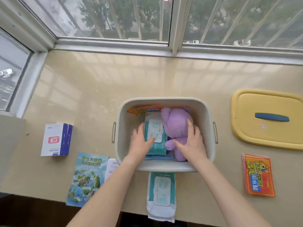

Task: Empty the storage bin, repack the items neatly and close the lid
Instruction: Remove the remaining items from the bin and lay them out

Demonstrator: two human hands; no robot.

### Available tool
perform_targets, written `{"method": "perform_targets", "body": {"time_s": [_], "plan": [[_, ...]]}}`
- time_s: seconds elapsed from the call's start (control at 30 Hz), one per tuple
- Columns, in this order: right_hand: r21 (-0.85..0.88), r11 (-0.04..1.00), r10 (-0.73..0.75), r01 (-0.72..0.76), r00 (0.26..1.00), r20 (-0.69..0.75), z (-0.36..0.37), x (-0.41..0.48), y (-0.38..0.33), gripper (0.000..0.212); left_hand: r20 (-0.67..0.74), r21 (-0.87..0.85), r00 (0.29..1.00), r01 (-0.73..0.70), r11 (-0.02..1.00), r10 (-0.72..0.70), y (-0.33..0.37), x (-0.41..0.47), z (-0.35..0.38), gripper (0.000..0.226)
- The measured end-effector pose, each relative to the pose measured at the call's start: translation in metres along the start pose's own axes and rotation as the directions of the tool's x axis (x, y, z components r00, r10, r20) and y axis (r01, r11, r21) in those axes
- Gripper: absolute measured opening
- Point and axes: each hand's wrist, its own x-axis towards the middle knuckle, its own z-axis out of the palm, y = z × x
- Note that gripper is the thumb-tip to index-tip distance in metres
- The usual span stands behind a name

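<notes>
A windowside counter (98, 89) holds 1 storage bin (157, 100), 1 yellow lid (262, 133), 2 teal wipe packs (155, 138) (161, 194), at least 2 orange packets (144, 109) (259, 176), 1 purple plush toy (175, 123), 1 white-and-blue box (52, 141), 1 illustrated booklet (86, 179).

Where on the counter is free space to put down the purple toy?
The widest bare patch lies between the bin and the window frame, reaching left behind the white box. A narrower one lies between bin and yellow lid. The near edge is crowded: brochure, wipes pack, orange packets.
</notes>
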Motion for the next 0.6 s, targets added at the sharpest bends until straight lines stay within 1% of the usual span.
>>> {"method": "perform_targets", "body": {"time_s": [0.07,0.13,0.23,0.33,0.43,0.47,0.53,0.57,0.6], "plan": [[-0.007,1.0,0.028,-0.028,0.999,0.025,0.01,0.008,0.005,0.11,0.018,0.002,0.997,0.078,0.997,-0.078,-0.006,0.013,0.01,0.083],[-0.006,0.999,0.04,-0.04,0.999,0.037,0.016,0.014,0.009,0.115,0.035,0.037,0.993,0.114,0.993,-0.116,-0.008,0.024,0.017,0.084],[0.036,0.998,0.054,-0.054,0.999,0.007,0.022,0.019,0.012,0.111,0.015,0.1,0.994,0.103,0.99,-0.105,-0.008,0.032,0.022,0.078],[0.102,0.991,0.09,-0.088,0.996,-0.006,0.021,0.02,0.008,0.104,-0.033,0.12,0.993,0.116,0.986,-0.113,-0.002,0.031,0.023,0.073],[0.09,0.992,0.093,-0.092,0.996,0.001,0.021,0.018,0.004,0.105,-0.079,0.262,0.993,0.106,0.959,-0.088,0.004,0.027,0.024,0.069],[0.083,0.992,0.098,-0.098,0.995,0.004,0.021,0.018,0.003,0.107,-0.088,0.235,0.994,0.086,0.968,-0.067,0.005,0.026,0.025,0.068],[0.078,0.991,0.106,-0.106,0.994,0.001,0.02,0.016,0.001,0.11,-0.075,0.013,0.997,0.03,0.999,-0.029,0.007,0.022,0.028,0.064],[0.078,0.991,0.106,-0.106,0.994,-0.002,0.02,0.016,0.0,0.109,-0.061,-0.095,0.998,0.01,0.995,-0.016,0.008,0.02,0.029,0.062],[0.075,0.991,0.106,-0.106,0.994,0.0,0.019,0.016,0.0,0.108,-0.048,-0.165,0.999,-0.003,0.986,-0.005,0.01,0.019,0.029,0.061]]}}
